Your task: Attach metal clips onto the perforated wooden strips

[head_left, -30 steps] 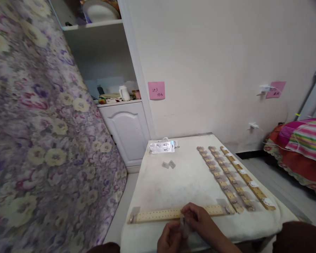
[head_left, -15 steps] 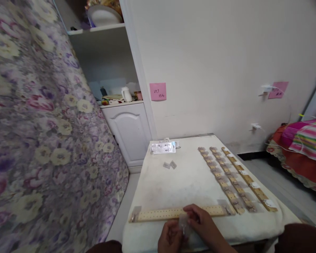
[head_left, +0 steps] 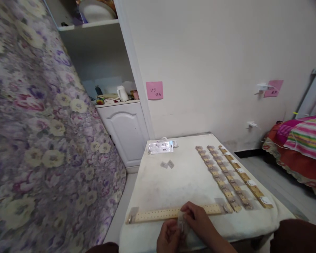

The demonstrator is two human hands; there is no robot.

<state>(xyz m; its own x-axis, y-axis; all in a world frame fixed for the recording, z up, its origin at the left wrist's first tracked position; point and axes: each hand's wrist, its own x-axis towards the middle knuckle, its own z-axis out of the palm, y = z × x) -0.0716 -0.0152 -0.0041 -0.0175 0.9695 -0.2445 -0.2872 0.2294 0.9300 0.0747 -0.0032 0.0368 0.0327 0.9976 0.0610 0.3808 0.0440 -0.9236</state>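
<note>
Near the table's front edge, my left hand [head_left: 168, 236] and my right hand [head_left: 196, 218] both pinch a small clear plastic bag [head_left: 182, 225]. What is inside the bag is too blurred to name. Just beyond my hands lies a long, light wooden strip [head_left: 158, 214] with rows of small holes, partly covered by my right hand. A clear packet with a shiny piece sits at its left end [head_left: 131, 216], and a similar one [head_left: 223, 205] is at its right end. Two small grey packets [head_left: 167, 164] lie farther back on the cloth.
On the right of the cloth-covered table [head_left: 158, 186] lie three wooden strips, two carrying clear packets [head_left: 217, 174] and one white pieces [head_left: 251, 182]. Clear packaging [head_left: 160, 147] lies at the back left. A floral curtain [head_left: 50, 140] hangs left; a bed [head_left: 302, 147] stands right.
The view has shifted slightly, so the table and wall appear a little farther left. Both hands still hold the small bag near the same spot.
</note>
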